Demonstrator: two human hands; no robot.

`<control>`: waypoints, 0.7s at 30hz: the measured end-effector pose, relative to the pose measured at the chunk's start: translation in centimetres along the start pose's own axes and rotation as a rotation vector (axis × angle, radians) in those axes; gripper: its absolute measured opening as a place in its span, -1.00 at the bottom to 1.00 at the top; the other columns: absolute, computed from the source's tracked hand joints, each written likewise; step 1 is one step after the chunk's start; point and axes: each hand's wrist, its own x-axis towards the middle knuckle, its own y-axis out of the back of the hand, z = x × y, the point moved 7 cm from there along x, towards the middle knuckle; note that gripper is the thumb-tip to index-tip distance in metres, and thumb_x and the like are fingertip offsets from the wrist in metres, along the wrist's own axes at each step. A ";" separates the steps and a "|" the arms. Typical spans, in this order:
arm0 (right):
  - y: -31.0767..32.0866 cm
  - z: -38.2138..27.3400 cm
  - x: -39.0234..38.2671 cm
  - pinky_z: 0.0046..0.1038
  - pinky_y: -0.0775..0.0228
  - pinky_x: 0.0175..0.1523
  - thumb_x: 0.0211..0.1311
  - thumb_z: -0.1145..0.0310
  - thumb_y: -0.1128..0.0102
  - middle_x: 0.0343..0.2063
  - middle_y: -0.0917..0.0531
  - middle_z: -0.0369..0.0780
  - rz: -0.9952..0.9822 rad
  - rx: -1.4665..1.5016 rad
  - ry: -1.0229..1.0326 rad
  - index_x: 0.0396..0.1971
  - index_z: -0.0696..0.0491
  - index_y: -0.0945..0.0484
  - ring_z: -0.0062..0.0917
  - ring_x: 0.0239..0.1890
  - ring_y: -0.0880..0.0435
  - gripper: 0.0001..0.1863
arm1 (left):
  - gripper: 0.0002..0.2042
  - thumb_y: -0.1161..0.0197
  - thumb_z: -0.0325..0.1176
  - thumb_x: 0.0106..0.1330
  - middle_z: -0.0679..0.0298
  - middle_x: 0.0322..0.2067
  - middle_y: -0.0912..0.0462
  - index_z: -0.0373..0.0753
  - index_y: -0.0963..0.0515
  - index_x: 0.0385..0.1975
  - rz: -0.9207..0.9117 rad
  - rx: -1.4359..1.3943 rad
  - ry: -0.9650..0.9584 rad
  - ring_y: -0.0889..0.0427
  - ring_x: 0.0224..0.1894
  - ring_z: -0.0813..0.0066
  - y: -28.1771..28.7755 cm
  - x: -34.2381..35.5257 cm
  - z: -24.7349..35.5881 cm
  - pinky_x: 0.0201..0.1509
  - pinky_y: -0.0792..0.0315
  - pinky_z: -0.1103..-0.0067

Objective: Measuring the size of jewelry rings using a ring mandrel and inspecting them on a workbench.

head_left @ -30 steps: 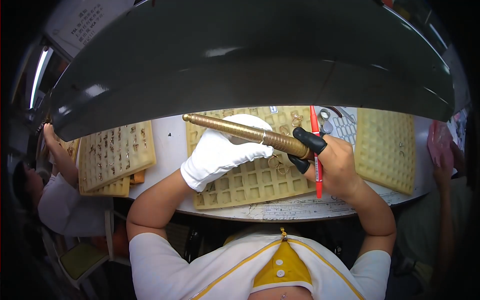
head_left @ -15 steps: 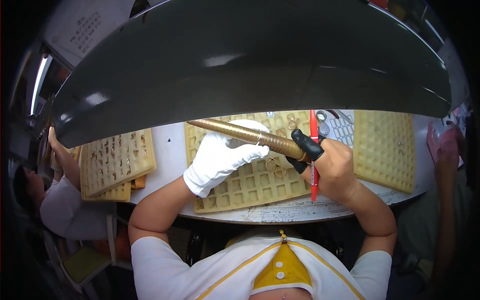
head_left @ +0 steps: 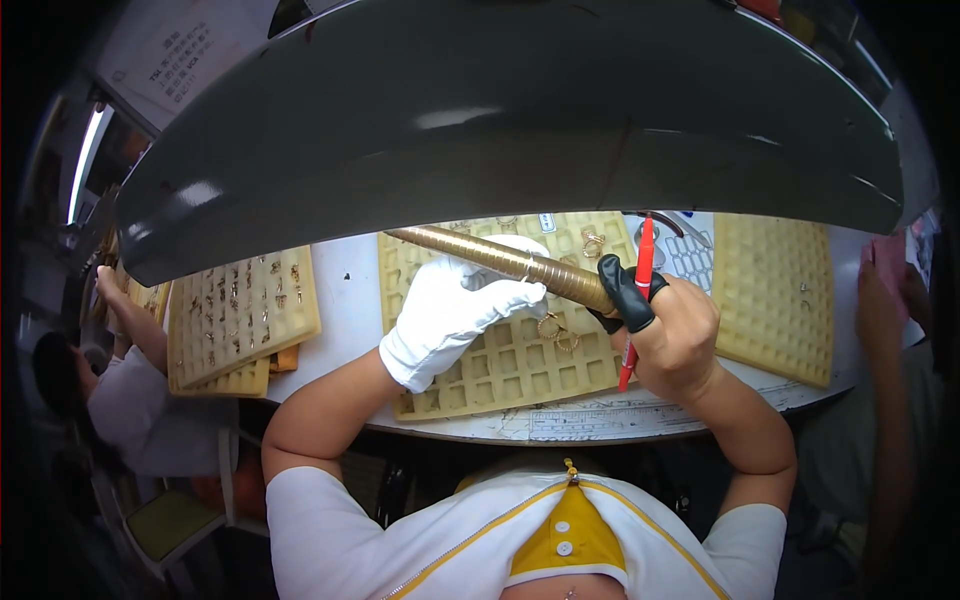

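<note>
A tapered, brass-coloured ring mandrel (head_left: 480,254) slants over a yellow tray, narrow end up to the left. Around its middle sits a thin, pale ring (head_left: 529,266). My left hand (head_left: 455,310), in a white glove, closes its thumb and fingers on either side of the mandrel at that ring. With black finger cots on, my right hand (head_left: 672,330) grips the mandrel's thick end and also keeps a red pen (head_left: 645,255) upright between its fingers. Below the mandrel, gold rings (head_left: 566,342) lie on the compartmented tray (head_left: 470,400); another gold ring (head_left: 593,245) lies farther back.
A dark, glossy lamp hood (head_left: 500,120) spans the top of the view. Stacked trays of small jewellery (head_left: 240,310) stand at left, another yellow tray (head_left: 775,300) at right. Pliers (head_left: 655,222) lie behind my right hand. Other people sit at both sides.
The red pen has tilted from nearly vertical, its top now leaning right. My hands and the mandrel have shifted slightly in view, with both grips kept.
</note>
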 end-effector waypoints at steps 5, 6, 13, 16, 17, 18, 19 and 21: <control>-0.4 0.7 0.1 -0.43 -0.23 -0.62 -0.41 0.51 -0.28 -0.68 -0.32 -0.25 -0.071 0.210 -0.089 -0.60 0.09 -0.43 -0.44 -0.70 -0.38 -0.76 | -0.59 -0.37 -0.33 0.18 0.22 -0.19 -0.61 -0.31 -0.47 0.00 -0.011 -0.055 -0.024 -0.62 -0.18 0.51 0.1 0.0 0.0 -0.07 -0.51 0.57; -0.9 1.0 0.2 -0.42 -0.24 -0.61 -0.39 0.52 -0.30 -0.68 -0.33 -0.25 -0.090 0.301 -0.145 -0.52 0.11 -0.51 -0.44 -0.71 -0.38 -0.73 | -0.60 -0.37 -0.36 0.18 0.23 -0.19 -0.61 -0.31 -0.47 -0.01 0.000 -0.039 -0.015 -0.61 -0.18 0.51 0.2 0.0 0.2 -0.06 -0.51 0.57; -2.3 1.1 -1.4 -0.43 -0.37 -0.48 -0.14 0.57 -0.36 -0.49 -0.56 -0.14 -0.214 0.468 -0.217 0.04 0.19 -0.43 -0.37 -0.59 -0.55 -0.39 | -0.59 -0.37 -0.33 0.17 0.28 -0.18 -0.61 -0.27 -0.50 0.02 -0.076 -0.001 -0.027 -0.56 -0.17 0.59 0.3 0.2 -0.1 -0.06 -0.47 0.60; -2.2 0.8 -1.5 -0.40 -0.36 -0.49 -0.20 0.58 -0.35 -0.50 -0.53 -0.14 -0.205 0.409 -0.174 0.00 0.21 -0.44 -0.33 -0.59 -0.53 -0.39 | -0.65 -0.33 -0.30 0.21 0.30 -0.26 -0.61 -0.27 -0.52 -0.03 -0.066 -0.049 -0.018 -0.55 -0.26 0.62 0.3 0.3 -0.3 -0.13 -0.47 0.62; -2.0 0.6 -1.2 -0.34 -0.30 -0.55 -0.30 0.55 -0.35 -0.56 -0.44 -0.14 -0.155 0.390 -0.145 -0.29 0.17 -0.39 -0.30 -0.63 -0.47 -0.55 | -0.66 -0.32 -0.30 0.22 0.31 -0.29 -0.60 -0.27 -0.53 -0.04 -0.075 -0.080 -0.019 -0.54 -0.29 0.63 0.1 0.3 -0.3 -0.16 -0.46 0.62; -1.7 0.3 -1.0 -0.27 -0.25 -0.61 -0.40 0.52 -0.35 -0.61 -0.35 -0.15 -0.106 0.371 -0.116 -0.59 0.13 -0.33 -0.27 -0.66 -0.42 -0.66 | -0.68 -0.30 -0.32 0.23 0.31 -0.32 -0.59 -0.28 -0.53 -0.05 -0.031 -0.033 -0.006 -0.53 -0.33 0.62 -0.1 0.3 0.2 -0.20 -0.45 0.62; -1.4 0.2 -0.8 -0.28 -0.25 -0.61 -0.37 0.50 -0.33 -0.62 -0.35 -0.17 -0.114 0.338 -0.128 -0.60 0.09 -0.36 -0.30 -0.65 -0.42 -0.71 | -0.68 -0.30 -0.32 0.23 0.30 -0.32 -0.59 -0.29 -0.52 -0.05 -0.027 -0.028 -0.012 -0.53 -0.33 0.62 -0.1 0.3 0.1 -0.20 -0.45 0.62; -1.1 -0.2 -0.7 -0.29 -0.25 -0.60 -0.34 0.48 -0.29 -0.62 -0.34 -0.18 -0.103 0.259 -0.048 -0.62 0.04 -0.38 -0.32 -0.64 -0.42 -0.76 | -0.68 -0.30 -0.32 0.23 0.29 -0.32 -0.59 -0.30 -0.52 -0.06 0.019 0.006 0.004 -0.54 -0.33 0.60 0.1 0.1 0.3 -0.19 -0.45 0.61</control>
